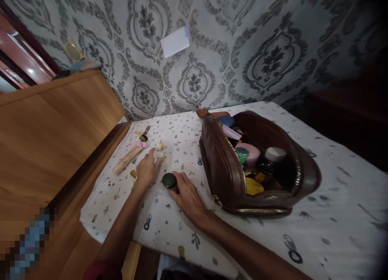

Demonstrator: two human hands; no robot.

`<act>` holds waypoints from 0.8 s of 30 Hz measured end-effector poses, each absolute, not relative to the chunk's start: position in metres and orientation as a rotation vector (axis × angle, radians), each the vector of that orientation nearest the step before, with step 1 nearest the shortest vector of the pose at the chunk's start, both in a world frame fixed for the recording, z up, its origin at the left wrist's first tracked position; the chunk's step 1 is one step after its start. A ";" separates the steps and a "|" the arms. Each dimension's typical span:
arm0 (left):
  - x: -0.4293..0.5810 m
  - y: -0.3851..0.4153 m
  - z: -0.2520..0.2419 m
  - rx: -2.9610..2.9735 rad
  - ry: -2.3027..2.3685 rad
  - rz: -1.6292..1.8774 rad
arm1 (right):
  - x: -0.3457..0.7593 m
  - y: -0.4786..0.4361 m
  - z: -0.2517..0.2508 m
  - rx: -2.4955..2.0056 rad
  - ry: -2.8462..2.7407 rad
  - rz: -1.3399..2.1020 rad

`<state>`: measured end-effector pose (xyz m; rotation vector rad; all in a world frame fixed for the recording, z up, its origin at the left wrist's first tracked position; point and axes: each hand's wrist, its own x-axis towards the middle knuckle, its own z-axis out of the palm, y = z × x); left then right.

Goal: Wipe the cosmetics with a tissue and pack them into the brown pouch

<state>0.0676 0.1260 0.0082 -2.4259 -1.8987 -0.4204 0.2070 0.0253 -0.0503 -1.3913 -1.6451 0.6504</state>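
My right hand is closed around a small jar or bottle with a dark green cap, upright at the table surface. My left hand reaches over the tabletop with its fingers stretched out. Just past those fingertips lie two small pale yellow items, too blurred to name. A beige tube lies to the left of that hand, and a small gold-coloured item sits partly hidden beside the wrist. Farther back are a small brush and a pink item.
An unzipped brown leather toiletry bag stands on the right, holding several bottles and containers, among them a white-capped bottle. A patterned white cloth covers the table. A wooden panel borders the left; a patterned wall stands behind.
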 end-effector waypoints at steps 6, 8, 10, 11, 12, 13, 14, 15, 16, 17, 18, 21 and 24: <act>0.077 0.134 0.013 -2.474 -1.910 -0.137 | 0.208 0.026 -0.055 -1.347 -1.632 0.660; 0.073 0.135 0.011 -2.556 -1.883 -0.197 | 0.208 0.027 -0.058 -1.344 -1.624 0.646; 0.067 0.135 0.008 -2.627 -1.854 -0.262 | 0.206 0.028 -0.061 -1.343 -1.615 0.633; 0.065 0.135 0.007 -2.641 -1.848 -0.286 | 0.206 0.029 -0.062 -1.346 -1.610 0.627; 0.062 0.135 0.006 -2.645 -1.845 -0.301 | 0.206 0.029 -0.063 -1.349 -1.604 0.619; 0.059 0.135 0.005 -2.645 -1.839 -0.312 | 0.206 0.029 -0.063 -1.350 -1.599 0.611; 0.057 0.137 0.005 -2.645 -1.830 -0.320 | 0.206 0.029 -0.064 -1.347 -1.596 0.602; 0.054 0.140 0.006 -2.651 -1.820 -0.326 | 0.206 0.029 -0.064 -1.340 -1.596 0.597; 0.052 0.146 0.009 -2.656 -1.816 -0.334 | 0.207 0.029 -0.064 -1.332 -1.599 0.596; 0.049 0.153 0.013 -2.646 -1.823 -0.339 | 0.207 0.029 -0.064 -1.324 -1.604 0.601; 0.047 0.164 0.018 -2.619 -1.844 -0.346 | 0.208 0.029 -0.064 -1.318 -1.610 0.611; 0.040 0.206 0.037 -2.412 -1.940 -0.345 | 0.208 0.029 -0.065 -1.326 -1.613 0.631; 0.037 0.252 0.050 -2.310 -1.994 -0.327 | 0.208 0.030 -0.067 -1.321 -1.602 0.615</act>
